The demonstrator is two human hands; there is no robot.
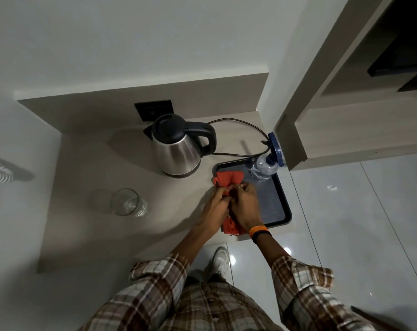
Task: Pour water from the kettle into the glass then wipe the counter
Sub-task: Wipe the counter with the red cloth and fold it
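Note:
A steel kettle (176,149) with a black lid and handle stands on the beige counter (88,168) near the back wall. A clear glass (128,203) stands left of my hands. My left hand (214,207) and my right hand (244,206) are pressed together over the left edge of a dark tray (278,199), both gripping an orange-red cloth (227,179). One bunch of the cloth sticks out beyond my fingers and another hangs below my wrists.
A spray bottle (264,167) with a blue trigger stands at the tray's far end. The kettle's black cord (241,123) loops behind it from a dark wall socket (153,111). A cabinet panel rises at the right; glossy floor tiles lie below.

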